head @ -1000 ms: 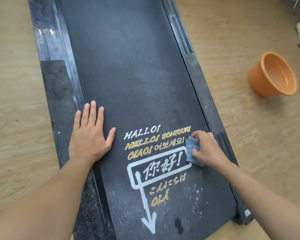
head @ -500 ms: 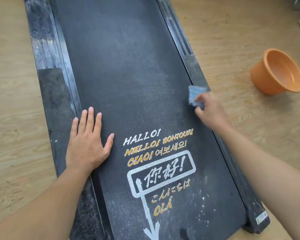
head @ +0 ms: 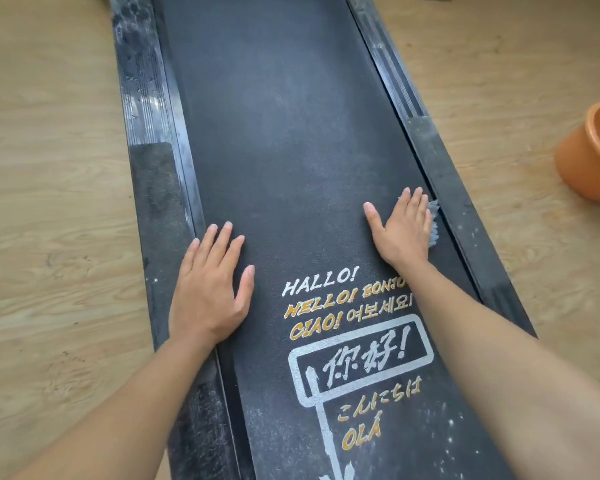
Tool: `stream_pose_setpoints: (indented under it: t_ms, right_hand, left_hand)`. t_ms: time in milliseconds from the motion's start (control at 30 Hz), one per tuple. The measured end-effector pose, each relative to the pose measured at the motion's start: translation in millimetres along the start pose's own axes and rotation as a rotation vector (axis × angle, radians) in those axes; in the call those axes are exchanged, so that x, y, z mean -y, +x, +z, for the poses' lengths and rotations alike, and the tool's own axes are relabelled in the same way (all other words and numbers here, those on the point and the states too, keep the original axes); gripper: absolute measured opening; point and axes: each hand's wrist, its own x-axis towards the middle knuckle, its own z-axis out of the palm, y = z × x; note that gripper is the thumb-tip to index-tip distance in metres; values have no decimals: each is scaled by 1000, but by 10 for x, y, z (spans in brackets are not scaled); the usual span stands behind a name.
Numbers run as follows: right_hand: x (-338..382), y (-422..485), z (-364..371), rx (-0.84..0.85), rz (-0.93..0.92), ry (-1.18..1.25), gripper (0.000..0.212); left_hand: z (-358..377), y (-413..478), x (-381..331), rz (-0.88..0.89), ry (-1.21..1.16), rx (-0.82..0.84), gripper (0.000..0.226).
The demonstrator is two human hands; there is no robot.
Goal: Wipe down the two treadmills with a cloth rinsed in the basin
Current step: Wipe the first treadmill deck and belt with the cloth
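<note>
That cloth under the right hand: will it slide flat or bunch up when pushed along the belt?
Probably floppy: the cloth shows a frayed edge crumpling beside the right hand. Likely bunches unless the flat palm pins it. The belt looks textured, so expect drag.

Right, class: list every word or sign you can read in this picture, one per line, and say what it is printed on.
All are printed on the treadmill belt.
"HALLO!", white.
"HELLO! BONJO", yellow; the rest is hidden by the right forearm.
"CIAO!", yellow.
"여보세요!", white.
"你好!", white, inside a white signpost frame.
"こんにちは", yellow.
"OLÁ", yellow.
Nothing else is readable.
</note>
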Motion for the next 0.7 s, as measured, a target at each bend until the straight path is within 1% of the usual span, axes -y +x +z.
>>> stream_pose_setpoints:
  t_ms: [67,100,133,200,233,267,300,367,400,433,467,567,600,667,700]
  right_hand:
    - [490,-196,62,20,-103,2,105]
    - [776,-308,125,22,-182,0,102]
    - [1090,-433,207,21,-270,-2,99]
    - [1725,-788,390,58,-470,22,91]
    - [1979,-993,458,98,-573,28,86]
    - [2149,-1195,508,135,-656,27,82]
    - [2214,-1345,540,164,-715,17,79]
    - [2051,-1359,527,156,-781,-15,77]
    - [1878,-1245,481,136,-780,-23,78]
    - [1654,-1091,417,124,-739,-31,79]
    - [1367,-892,343,110,-656,-42,81]
    - [267,-285,-29,75,-308,-92,88]
    - [-109,-172,-158,74,-232,-113,90]
    - [-587,-115,-291,93,-157,-160,94]
    - [-637,-142,-284,103,-137,-159,95]
  left_hand:
    - [-59,-59,26,-34,-131,-74,53]
    - [-89,-111,21,-92,-147,-121,51]
    - [-113,-175,-1,-186,-136,-168,50]
    - [-120,-368,-36,-442,-77,-226,51]
    - [-99,-477,-55,-548,-47,-227,54]
    - [-75,-581,-70,-609,-18,-213,56]
    - [-52,-656,-75,-609,15,-197,56]
    - [-9,-671,-48,-536,79,-164,57]
    - [12,-643,-28,-531,91,-147,58]
    - [31,-625,-20,-542,96,-132,59]
    - [43,-624,-21,-551,95,-119,60]
    - [68,-660,-25,-531,99,-115,60]
    - [69,-657,-26,-527,101,-110,60]
    - [74,-636,-32,-535,104,-99,60]
    - [74,-624,-39,-540,103,-85,61]
